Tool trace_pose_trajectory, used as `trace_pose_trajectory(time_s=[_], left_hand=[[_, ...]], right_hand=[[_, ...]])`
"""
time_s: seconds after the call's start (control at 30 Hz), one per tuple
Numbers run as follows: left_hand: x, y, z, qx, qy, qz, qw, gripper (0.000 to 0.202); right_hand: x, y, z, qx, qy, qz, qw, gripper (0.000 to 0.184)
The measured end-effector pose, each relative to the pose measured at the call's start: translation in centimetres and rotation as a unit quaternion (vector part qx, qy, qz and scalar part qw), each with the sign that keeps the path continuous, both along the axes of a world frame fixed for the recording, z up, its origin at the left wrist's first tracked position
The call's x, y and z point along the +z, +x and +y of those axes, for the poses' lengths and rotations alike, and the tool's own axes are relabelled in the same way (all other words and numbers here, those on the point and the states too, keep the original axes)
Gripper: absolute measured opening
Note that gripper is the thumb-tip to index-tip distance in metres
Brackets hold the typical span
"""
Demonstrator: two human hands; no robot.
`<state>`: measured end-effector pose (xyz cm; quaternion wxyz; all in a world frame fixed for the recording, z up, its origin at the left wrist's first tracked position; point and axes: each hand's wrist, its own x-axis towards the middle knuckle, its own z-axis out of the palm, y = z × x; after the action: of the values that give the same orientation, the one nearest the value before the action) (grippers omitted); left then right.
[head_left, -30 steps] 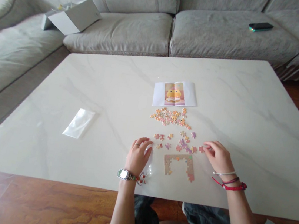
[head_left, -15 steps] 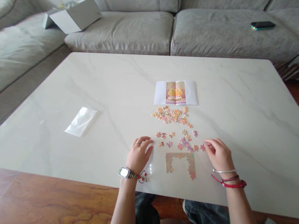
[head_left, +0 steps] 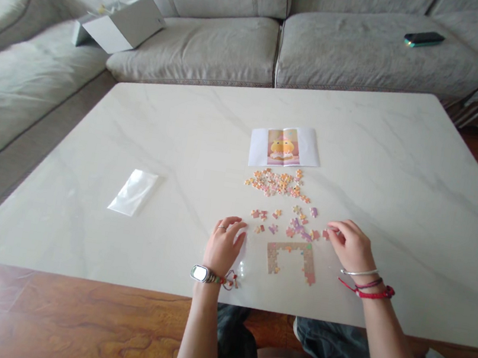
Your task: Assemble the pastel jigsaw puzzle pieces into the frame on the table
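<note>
Colour reference: table and surroundings.
Table (head_left: 402, 167): white marble, grey veins. Loose pieces (head_left: 276, 183): pastel orange, pink, purple. Puzzle frame (head_left: 292, 259), at their 6 o'clock: tan, pink-flecked. Sheet (head_left: 286, 146), at 12 o'clock: white, yellow-pink print. Sofa (head_left: 366, 48): grey.

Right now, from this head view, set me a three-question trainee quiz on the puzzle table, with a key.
1. True or false: the part-built frame lies on the table between the left hand and the right hand.
2. Which is nearest the right hand's fingertips? A) the part-built frame B) a pink puzzle piece C) the left hand
3. Fill in: just beyond the loose-piece pile, farther from the person, lies the ___.
Key: 1 true; 2 B; 3 reference picture.
</note>
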<state>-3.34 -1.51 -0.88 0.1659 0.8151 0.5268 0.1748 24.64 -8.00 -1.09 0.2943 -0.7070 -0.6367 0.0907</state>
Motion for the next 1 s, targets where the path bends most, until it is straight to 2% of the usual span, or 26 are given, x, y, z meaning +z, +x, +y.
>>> trace_pose_trajectory(time_s=[1.0], left_hand=[[-0.45, 0.34, 0.0, -0.013, 0.017, -0.002, 1.0, 0.018]], right_hand=[[-0.23, 0.59, -0.04, -0.012, 0.034, -0.015, 0.999, 0.014]])
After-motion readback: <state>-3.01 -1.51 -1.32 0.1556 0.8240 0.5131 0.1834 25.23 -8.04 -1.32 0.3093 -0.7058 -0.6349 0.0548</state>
